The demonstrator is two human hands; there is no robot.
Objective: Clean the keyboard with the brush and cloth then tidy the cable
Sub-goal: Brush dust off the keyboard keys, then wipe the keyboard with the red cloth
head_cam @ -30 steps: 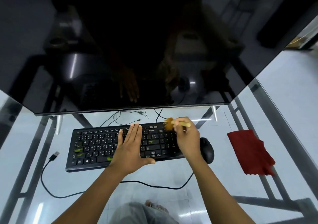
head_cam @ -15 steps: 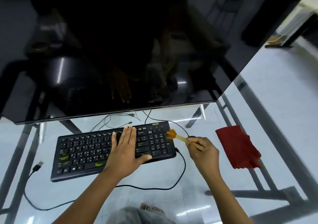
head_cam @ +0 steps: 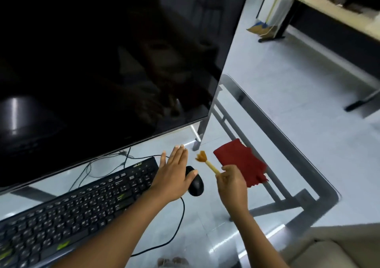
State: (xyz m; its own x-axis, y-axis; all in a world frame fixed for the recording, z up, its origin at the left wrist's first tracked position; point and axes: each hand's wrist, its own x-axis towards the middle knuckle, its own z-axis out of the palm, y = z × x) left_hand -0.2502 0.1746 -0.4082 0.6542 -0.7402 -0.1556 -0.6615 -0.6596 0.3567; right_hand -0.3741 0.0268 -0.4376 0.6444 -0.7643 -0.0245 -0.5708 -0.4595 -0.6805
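Pinching brush (head_cam: 207, 162), right hand (head_cam: 231, 185) beside cloth (head_cam: 240, 160) near table edge (head_cam: 287, 142)

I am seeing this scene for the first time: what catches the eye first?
A huge dark monitor fills the upper left. Below it, the right hand holds a small brush up beside a red cloth. The left hand, fingers straight, is over the mouse at the black keyboard's right end.

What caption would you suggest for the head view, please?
Right hand holds brush beside red cloth; open left hand near the mouse.
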